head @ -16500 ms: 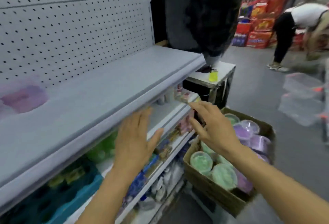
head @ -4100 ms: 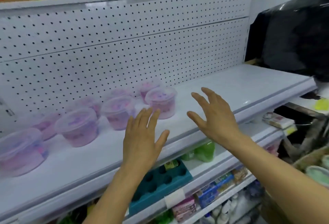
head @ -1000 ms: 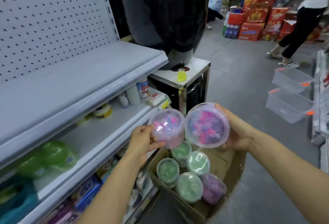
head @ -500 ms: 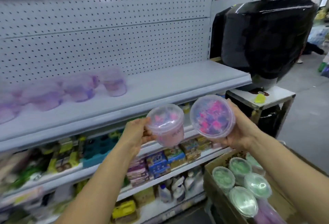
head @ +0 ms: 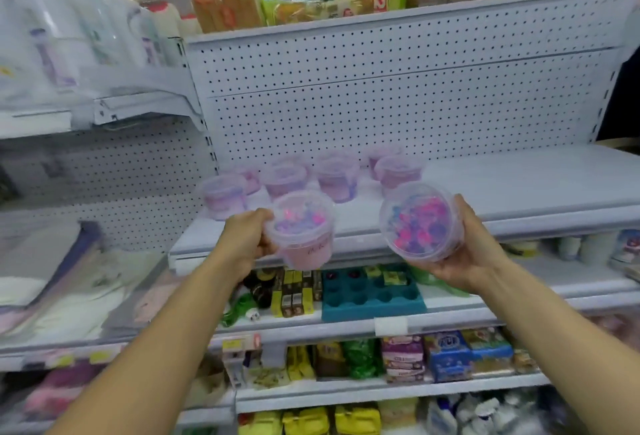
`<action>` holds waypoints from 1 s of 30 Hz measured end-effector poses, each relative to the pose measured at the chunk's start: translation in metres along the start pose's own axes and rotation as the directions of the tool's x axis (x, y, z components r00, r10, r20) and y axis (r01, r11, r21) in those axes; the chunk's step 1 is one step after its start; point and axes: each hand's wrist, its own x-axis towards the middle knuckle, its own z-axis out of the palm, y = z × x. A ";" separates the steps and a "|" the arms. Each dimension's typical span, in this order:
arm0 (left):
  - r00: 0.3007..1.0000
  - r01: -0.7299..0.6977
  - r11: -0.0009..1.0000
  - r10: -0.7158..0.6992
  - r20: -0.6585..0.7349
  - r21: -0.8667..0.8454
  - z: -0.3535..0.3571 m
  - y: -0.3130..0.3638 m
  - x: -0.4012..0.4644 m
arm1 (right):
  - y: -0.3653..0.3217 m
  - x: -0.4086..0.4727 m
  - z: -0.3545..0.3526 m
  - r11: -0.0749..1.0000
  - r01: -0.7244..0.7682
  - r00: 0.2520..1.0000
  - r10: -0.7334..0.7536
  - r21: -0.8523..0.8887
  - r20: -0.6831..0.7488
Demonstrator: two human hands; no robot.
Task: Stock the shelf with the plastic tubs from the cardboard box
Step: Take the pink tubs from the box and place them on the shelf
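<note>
Up front, the left hand (head: 246,240) grips one clear lidded plastic tub of pink-purple bits (head: 302,229), the right hand (head: 468,252) another (head: 420,223), both before the grey shelf's edge (head: 519,223); bare shelf lies right of the stocked tubs (head: 311,175).

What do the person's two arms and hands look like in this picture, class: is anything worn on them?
Both forearms are bare from the bottom edge of the picture up to the wrists, with no sleeves in view. The left hand and right hand wear no gloves. No watch, bracelet, ring or marking shows on either, though slight blur could hide something small.
</note>
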 end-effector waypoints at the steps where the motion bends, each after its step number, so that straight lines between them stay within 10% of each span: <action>1: 1.000 -0.009 1.000 0.010 -0.029 0.024 -0.020 0.004 0.015 | 0.009 0.007 0.015 1.000 0.000 1.000 0.000 0.003 0.006; 19: 0.991 0.136 0.951 -0.135 -0.024 0.278 -0.151 0.000 0.186 | 0.090 0.087 0.139 0.999 0.013 0.999 -0.012 -0.034 0.030; 30: 0.996 -0.006 0.842 0.054 -0.072 0.539 -0.146 -0.001 0.198 | 0.098 0.094 0.161 1.000 0.002 1.000 -0.002 0.031 -0.022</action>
